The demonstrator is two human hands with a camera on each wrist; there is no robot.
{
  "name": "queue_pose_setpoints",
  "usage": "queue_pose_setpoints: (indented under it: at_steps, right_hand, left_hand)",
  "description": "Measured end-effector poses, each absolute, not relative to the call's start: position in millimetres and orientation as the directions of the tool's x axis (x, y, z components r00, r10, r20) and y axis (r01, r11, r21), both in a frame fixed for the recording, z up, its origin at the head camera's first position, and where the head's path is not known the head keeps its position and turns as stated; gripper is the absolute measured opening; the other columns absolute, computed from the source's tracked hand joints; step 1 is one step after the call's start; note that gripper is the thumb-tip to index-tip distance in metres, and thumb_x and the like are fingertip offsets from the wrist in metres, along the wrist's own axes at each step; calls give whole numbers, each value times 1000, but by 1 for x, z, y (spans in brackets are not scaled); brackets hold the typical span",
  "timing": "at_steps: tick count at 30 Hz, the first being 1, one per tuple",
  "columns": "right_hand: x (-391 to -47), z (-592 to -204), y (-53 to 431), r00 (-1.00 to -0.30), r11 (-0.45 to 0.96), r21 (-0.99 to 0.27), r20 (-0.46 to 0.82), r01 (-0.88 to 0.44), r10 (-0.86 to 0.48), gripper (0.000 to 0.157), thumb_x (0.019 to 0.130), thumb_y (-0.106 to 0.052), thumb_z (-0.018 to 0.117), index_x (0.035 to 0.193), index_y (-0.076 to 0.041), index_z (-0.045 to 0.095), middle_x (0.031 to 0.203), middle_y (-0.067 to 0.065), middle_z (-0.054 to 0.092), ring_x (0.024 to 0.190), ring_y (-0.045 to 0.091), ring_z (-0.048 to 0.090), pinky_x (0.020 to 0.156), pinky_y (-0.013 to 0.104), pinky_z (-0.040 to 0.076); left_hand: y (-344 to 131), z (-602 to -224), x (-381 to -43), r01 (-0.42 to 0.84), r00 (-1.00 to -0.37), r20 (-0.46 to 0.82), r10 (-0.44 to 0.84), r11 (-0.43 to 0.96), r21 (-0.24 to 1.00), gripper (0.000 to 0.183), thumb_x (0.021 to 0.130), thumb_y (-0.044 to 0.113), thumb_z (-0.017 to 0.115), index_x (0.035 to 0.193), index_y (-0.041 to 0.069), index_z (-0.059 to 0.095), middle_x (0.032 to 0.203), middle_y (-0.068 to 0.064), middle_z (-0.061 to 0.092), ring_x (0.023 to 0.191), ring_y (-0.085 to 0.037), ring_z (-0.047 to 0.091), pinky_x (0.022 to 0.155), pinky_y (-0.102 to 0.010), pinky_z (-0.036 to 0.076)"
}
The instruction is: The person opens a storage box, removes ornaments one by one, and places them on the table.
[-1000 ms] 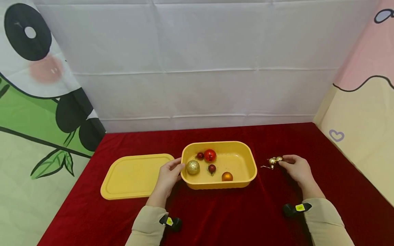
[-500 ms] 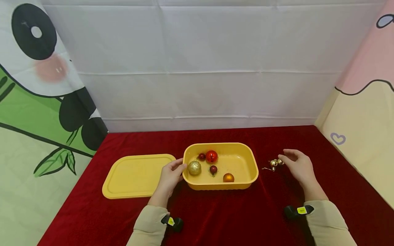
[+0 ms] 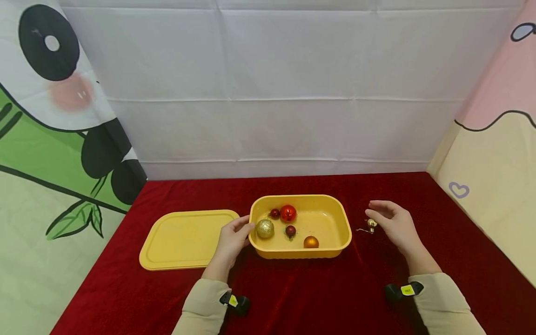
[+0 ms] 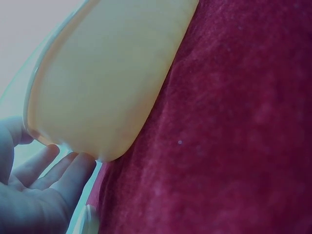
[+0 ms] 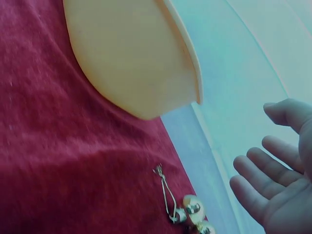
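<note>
Behind the scene we see a creased white backdrop (image 3: 289, 130) across the top of the frame, and a deep red cloth (image 3: 301, 293) below it. Right of centre, our right hand (image 3: 395, 225) holds nothing, thumb and fingers loosely parted. The gold ornaments (image 3: 371, 224) lie on the cloth just left of its thumb (the wrist view shows a gap between them and the fingers). Mid-frame, our left hand (image 3: 230, 242) grips the left end of the yellow box (image 3: 328, 228), which contains five balls (image 3: 288, 213) in red, gold and orange. A yellow lid (image 3: 180, 237) lies at lower left.
</note>
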State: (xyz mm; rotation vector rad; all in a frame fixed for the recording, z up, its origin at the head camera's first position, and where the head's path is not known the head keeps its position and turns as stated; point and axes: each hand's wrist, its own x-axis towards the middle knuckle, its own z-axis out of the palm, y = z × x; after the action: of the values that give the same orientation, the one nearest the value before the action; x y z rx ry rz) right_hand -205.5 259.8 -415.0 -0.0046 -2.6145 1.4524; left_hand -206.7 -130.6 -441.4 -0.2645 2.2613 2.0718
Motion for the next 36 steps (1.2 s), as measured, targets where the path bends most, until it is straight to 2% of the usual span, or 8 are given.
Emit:
queue_pose_setpoints:
  at_steps: [5, 10, 18, 22, 27, 33, 36]
  right_hand:
    - [-206, -414, 250, -994, 535, -842, 105, -71, 33, 53, 90, -42, 61, 128, -5, 55, 124, 18, 60, 87, -13, 53, 76, 8, 45]
    - [-208, -413, 241, -992, 517, -848, 127, -115, -13, 49, 89, -36, 64, 125, -3, 57, 121, 18, 62, 87, -10, 56, 76, 11, 48]
    - [-209, -411, 226, -989, 447, -882, 124, -148, -81, 46, 89, -31, 65, 124, -2, 57, 121, 21, 61, 87, -5, 59, 75, 31, 57]
    - [-209, -410, 216, -983, 439, -880, 144, -181, -117, 44, 89, -29, 66, 122, -1, 58, 119, 20, 62, 91, 5, 62, 74, 27, 56]
    - [-210, -410, 204, -972, 468, -855, 165, -224, -164, 43, 89, -29, 66, 120, 0, 59, 117, 18, 64, 101, 24, 63, 79, 20, 53]
    - [-212, -413, 193, -953, 497, -822, 176, -280, -246, 42, 88, -28, 68, 118, 0, 61, 117, 20, 63, 106, 31, 62, 86, 37, 54]
    - [-212, -414, 188, -942, 514, -799, 191, -311, -275, 41, 87, -26, 69, 116, 1, 61, 115, 20, 64, 106, 32, 62, 87, 41, 53]
  left_hand:
    - [-130, -441, -207, -172, -983, -165, -86, 87, 981, 40, 93, 21, 58, 131, 7, 55, 126, -18, 58, 104, -20, 61, 78, -27, 55]
    - [-131, -442, -207, -168, -983, -160, -86, 91, 982, 40, 94, 21, 58, 131, 6, 55, 126, -18, 58, 105, -21, 60, 77, -26, 55]
    - [-130, -446, -209, -156, -985, -148, -85, 97, 983, 40, 93, 22, 58, 131, 7, 56, 126, -17, 58, 105, -20, 60, 77, -27, 55]
    - [-130, -448, -210, -148, -986, -140, -90, 100, 984, 40, 93, 21, 58, 130, 7, 56, 125, -17, 59, 104, -20, 60, 78, -27, 55]
    - [-131, -450, -210, -143, -987, -136, -85, 94, 985, 40, 93, 21, 58, 130, 7, 56, 125, -18, 59, 104, -20, 60, 79, -29, 55]
    - [-132, -452, -211, -143, -987, -136, -81, 92, 985, 41, 94, 21, 58, 131, 6, 55, 127, -18, 58, 106, -20, 60, 80, -28, 55]
    - [-131, -452, -211, -142, -988, -136, -78, 82, 986, 41, 94, 21, 58, 132, 6, 54, 128, -18, 57, 106, -20, 60, 81, -29, 55]
